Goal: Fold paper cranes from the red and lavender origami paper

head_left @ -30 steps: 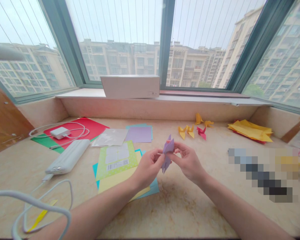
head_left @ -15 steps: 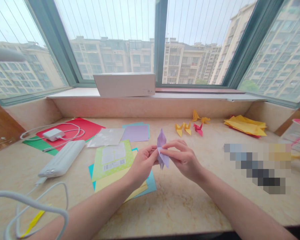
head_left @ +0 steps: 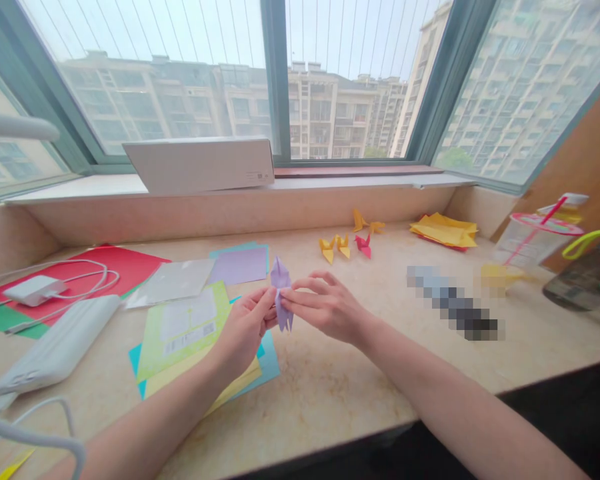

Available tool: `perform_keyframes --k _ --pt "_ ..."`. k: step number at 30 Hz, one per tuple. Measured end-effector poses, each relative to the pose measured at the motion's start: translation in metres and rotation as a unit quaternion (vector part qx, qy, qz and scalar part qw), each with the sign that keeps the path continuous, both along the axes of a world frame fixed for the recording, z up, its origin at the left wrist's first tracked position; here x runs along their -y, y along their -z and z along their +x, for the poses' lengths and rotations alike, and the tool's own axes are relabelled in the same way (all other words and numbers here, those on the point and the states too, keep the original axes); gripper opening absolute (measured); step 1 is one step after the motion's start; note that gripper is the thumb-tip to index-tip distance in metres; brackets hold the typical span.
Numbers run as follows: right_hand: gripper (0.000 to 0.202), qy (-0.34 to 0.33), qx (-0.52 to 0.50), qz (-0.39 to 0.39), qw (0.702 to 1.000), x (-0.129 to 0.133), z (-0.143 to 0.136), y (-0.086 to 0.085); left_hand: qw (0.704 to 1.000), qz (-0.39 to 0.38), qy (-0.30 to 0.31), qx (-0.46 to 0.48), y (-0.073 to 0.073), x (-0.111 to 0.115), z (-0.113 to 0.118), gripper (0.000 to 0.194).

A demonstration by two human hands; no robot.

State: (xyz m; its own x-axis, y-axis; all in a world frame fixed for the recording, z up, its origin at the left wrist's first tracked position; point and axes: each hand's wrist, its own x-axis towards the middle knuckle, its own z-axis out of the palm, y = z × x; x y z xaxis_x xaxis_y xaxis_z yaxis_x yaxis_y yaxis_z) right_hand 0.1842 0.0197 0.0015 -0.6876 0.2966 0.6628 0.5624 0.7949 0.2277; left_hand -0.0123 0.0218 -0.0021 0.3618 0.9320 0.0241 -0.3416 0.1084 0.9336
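Note:
A folded piece of purple paper [head_left: 281, 275] is held upright above the marble counter, with a pointed flap at the top and narrow points below. My left hand [head_left: 251, 325] pinches its left side between thumb and fingers. From the right, my right hand [head_left: 327, 305] presses its fingers on the middle of the fold. Under my left forearm lie a green patterned packet [head_left: 180, 333] and yellow and blue sheets. Beyond the hands stand several small folded yellow birds [head_left: 327, 249] and a red one [head_left: 363, 245].
On the left are red paper [head_left: 130, 261], a white charger [head_left: 35, 291] with cables and a white power bank [head_left: 60, 347]. At the right lie yellow sheets [head_left: 445, 230], near a clear cup [head_left: 527, 241] and a dark bottle [head_left: 587, 273]. A white box [head_left: 205, 165] leans by the window.
The view has turned to the right, bringing the cup and bottle further into sight. Both hands still hold the purple paper, whose lower flaps now look closer together.

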Motion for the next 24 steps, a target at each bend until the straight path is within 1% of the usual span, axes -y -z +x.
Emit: perform_keyframes --k 2,4,6,7,8,10,12,14,17,18,21,22,24 --pt "0.027 0.005 -0.002 -0.025 1.0 -0.001 -0.001 0.002 1.0 0.0 -0.016 -0.018 -0.001 0.001 0.001 0.03" --pt "0.027 -0.003 -0.028 -0.069 0.997 -0.001 -0.003 0.005 0.999 -0.001 -0.028 -0.029 -0.003 0.001 0.001 0.03" --pt "0.031 -0.013 -0.1 -0.132 0.986 0.0 -0.007 0.007 0.999 0.007 -0.031 -0.036 -0.005 0.001 0.002 0.031" --pt "0.034 -0.015 -0.157 -0.168 0.973 0.001 -0.01 0.008 0.999 0.012 -0.034 -0.041 -0.006 0.001 0.003 0.032" --pt "0.035 -0.01 -0.226 -0.204 0.953 0.002 -0.013 0.008 0.998 0.017 -0.04 -0.047 -0.006 0.0 0.004 0.034" --pt "0.034 -0.003 -0.343 -0.269 0.9 0.003 -0.019 0.008 0.996 0.024 -0.056 -0.068 -0.006 0.0 0.006 0.037" --pt "0.03 0.002 -0.409 -0.32 0.855 0.005 -0.024 0.007 0.994 0.03 -0.066 -0.083 -0.004 0.001 0.008 0.039" --pt "0.028 0.013 -0.443 -0.35 0.825 0.005 -0.027 0.007 0.994 0.033 -0.066 -0.086 -0.002 0.002 0.01 0.039" --pt "0.03 0.022 -0.468 -0.394 0.791 0.006 -0.029 0.005 0.994 0.036 -0.068 -0.082 0.001 0.005 0.011 0.038" --pt "0.032 0.017 -0.477 -0.416 0.774 0.005 -0.029 0.005 0.994 0.038 -0.068 -0.081 0.001 0.006 0.011 0.037" --pt "0.047 -0.002 -0.512 -0.475 0.716 0.004 -0.028 0.002 0.994 0.041 -0.069 -0.078 0.0 0.009 0.011 0.036" --pt "0.047 -0.007 -0.519 -0.488 0.702 0.003 -0.027 0.002 0.994 0.042 -0.07 -0.079 -0.001 0.01 0.011 0.036" --pt "0.038 -0.025 -0.512 -0.518 0.685 0.002 -0.026 0.001 0.993 0.045 -0.069 -0.083 -0.001 0.012 0.009 0.034"
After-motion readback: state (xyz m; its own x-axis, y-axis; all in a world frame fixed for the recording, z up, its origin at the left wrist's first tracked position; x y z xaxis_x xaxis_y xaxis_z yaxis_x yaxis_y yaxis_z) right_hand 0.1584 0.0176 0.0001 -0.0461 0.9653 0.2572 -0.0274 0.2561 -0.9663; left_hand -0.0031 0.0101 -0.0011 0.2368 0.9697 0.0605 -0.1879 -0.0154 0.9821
